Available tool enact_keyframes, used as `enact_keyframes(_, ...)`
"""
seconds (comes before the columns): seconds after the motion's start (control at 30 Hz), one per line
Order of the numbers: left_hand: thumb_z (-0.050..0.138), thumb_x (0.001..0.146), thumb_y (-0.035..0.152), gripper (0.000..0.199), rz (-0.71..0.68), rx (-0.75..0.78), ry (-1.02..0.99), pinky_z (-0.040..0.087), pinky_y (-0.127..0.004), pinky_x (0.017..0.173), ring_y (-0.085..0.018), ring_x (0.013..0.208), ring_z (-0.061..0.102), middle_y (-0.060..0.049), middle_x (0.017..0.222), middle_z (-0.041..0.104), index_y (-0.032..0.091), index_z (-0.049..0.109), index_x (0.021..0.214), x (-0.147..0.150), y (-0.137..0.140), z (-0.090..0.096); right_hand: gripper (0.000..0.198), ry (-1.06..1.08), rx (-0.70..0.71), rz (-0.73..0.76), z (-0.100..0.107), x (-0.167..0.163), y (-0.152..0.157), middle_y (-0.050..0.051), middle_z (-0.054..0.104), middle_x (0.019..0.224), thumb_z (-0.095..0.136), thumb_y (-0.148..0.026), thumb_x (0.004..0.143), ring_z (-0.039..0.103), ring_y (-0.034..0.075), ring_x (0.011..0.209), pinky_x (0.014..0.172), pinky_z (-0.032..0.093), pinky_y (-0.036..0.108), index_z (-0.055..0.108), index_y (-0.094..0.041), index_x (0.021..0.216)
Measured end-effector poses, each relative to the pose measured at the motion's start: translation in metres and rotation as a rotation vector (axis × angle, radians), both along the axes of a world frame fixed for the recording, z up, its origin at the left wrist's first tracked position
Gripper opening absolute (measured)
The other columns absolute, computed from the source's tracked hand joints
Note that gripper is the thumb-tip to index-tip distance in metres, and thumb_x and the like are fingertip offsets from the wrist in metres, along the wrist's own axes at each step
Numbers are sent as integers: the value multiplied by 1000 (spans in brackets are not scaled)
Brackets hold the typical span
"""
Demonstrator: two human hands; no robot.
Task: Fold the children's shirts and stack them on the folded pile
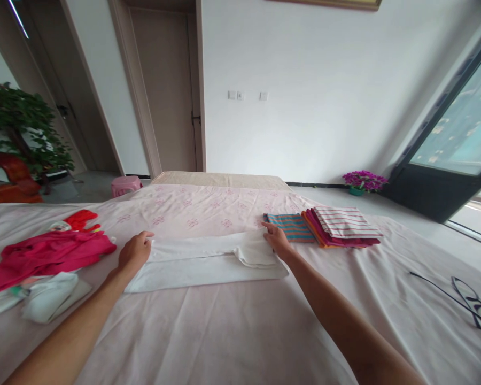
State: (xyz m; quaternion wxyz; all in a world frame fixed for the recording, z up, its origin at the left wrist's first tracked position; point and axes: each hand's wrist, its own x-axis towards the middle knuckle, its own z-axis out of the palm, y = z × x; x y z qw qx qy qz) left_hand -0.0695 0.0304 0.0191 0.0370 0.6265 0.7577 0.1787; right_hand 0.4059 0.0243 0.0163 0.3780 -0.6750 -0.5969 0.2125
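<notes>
A white shirt (208, 263) lies in front of me, folded into a long strip, with a sleeve turned in at its right part. At its far left corner, my left hand (136, 251) has its fingers closed on the cloth edge. My right hand (278, 240) is at the far right corner, thumb and fingers bent onto the fabric there; the fingertips show only in part. Just beyond the right hand lies a folded blue and orange striped cloth (294, 226).
A stack of folded clothes with a red-striped white one (347, 222) on top sits right. Crumpled pink clothes (56, 254) and a white bundle (54, 297) lie left. Glasses (467, 302) rest at the right on the patterned pale pink sheet (192, 342).
</notes>
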Motion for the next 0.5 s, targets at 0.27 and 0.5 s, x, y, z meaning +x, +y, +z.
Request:
enact_keyframes(0.27,34,94,30,39,-364,206,105,42,-35,103,-22,114,58,-9,123,63,20,62,119,39,-31,10,39,-417,64,-45,31,-10,-37,8,61,123,54,-23,84,59,23,106,86,45,32,65,-27,122)
enact_keyframes(0.5,40,95,42,45,-584,93,120,34,-36,111,-22,130,48,-7,140,55,25,57,132,51,-45,-16,38,-462,27,609,43,-20,-81,3,68,97,73,-27,71,60,19,90,81,44,27,72,-26,109)
